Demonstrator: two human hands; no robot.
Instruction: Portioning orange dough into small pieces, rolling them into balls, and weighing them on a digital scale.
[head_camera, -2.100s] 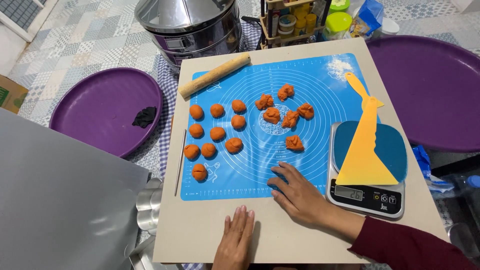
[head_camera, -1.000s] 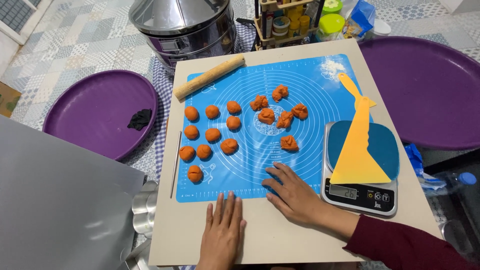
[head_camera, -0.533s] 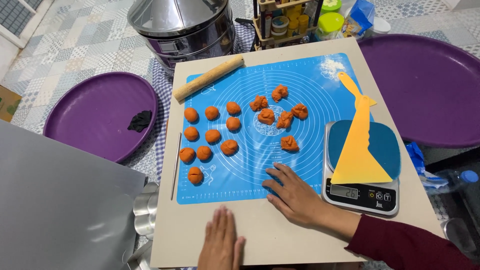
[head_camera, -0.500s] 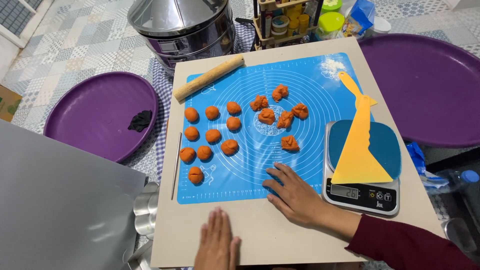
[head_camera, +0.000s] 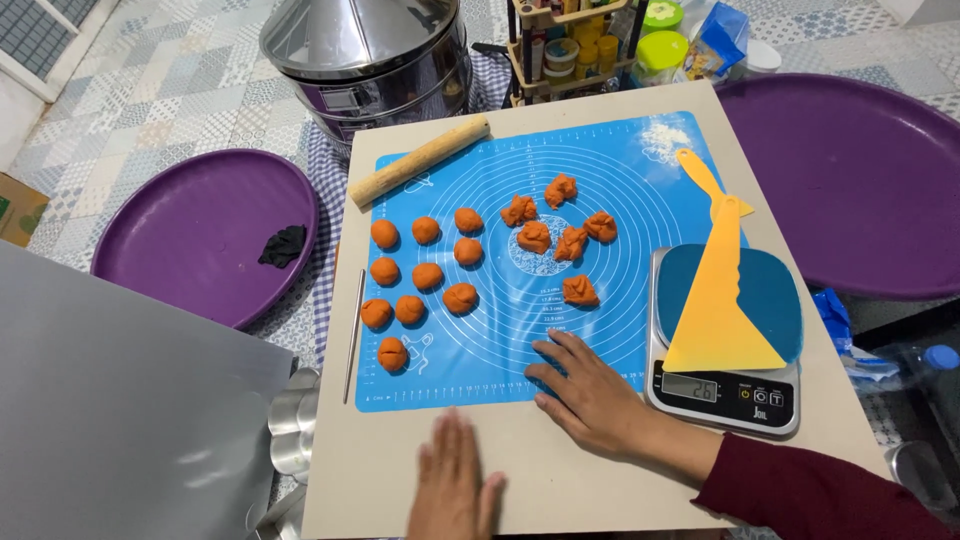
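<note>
While both hands lie flat with fingers spread, gripping nothing, the right hand (head_camera: 592, 398) presses the mat's (head_camera: 610, 170) near edge and the left hand (head_camera: 455, 490) rests on the bare desk (head_camera: 380, 470). Dough pieces (head_camera: 580, 291) lie just beyond the right fingertips, nearer that hand.

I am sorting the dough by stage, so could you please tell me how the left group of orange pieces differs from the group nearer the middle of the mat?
The left group is smooth, rounded balls in rough rows; the middle group is ragged, creased lumps, loosely scattered. The left group has more pieces. Both are orange and lie on the blue mat.
</note>
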